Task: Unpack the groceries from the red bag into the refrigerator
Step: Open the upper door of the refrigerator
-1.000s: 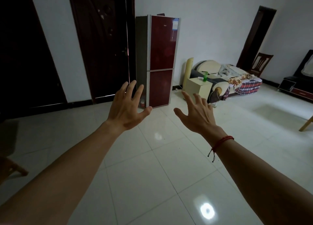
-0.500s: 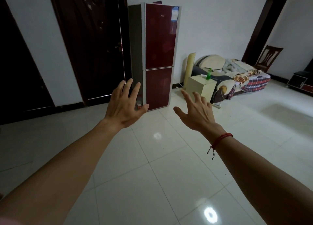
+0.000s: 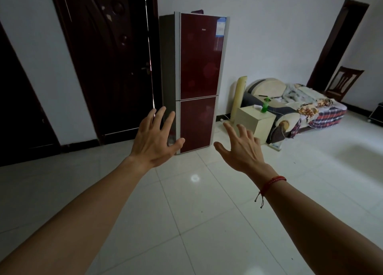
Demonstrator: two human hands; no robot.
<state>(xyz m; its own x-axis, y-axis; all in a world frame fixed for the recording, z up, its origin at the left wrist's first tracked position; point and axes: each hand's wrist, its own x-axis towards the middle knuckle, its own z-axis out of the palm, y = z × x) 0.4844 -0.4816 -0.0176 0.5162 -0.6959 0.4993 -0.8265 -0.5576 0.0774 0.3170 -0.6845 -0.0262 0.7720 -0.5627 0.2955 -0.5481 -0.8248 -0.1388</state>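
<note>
White tiled floor [image 3: 207, 223] fills the lower half of the view, glossy, with one bright spot of reflected light between the forearms. White wall [image 3: 279, 36] behind.

Dark wooden door [image 3: 107, 57] at left, shut, a thin line of light down its right edge.

Refrigerator [image 3: 199, 67]: upright against the wall, just right of the dark door. Two red doors, one above the other, both closed; grey side panel faces left; small blue-and-white sticker on the top door's upper right corner.

Sofa [image 3: 290, 100] along the wall at right, heaped with a checked blanket and patterned cloth. Dark doorway [image 3: 339, 40] beyond it, a wooden chair [image 3: 344, 84] at its foot.

Two bare forearms reach forward from the bottom corners. Left hand [image 3: 153, 142]: back to camera, grip apart, fingers straight and spread, holding nothing; seen over the refrigerator's lower left corner, not touching it. Right hand [image 3: 240, 150]: grip apart, fingers splayed with a slight bend, holding nothing; seen between refrigerator and cabinet.

Pale square cabinet [image 3: 256, 121] on the floor between refrigerator and sofa; a cream roll [image 3: 238, 98] leans on the wall behind it.

Green bottle [image 3: 264, 106] upright on the cabinet top.

Red cord bracelet [image 3: 271, 183] on the right wrist, loose ends hanging
</note>
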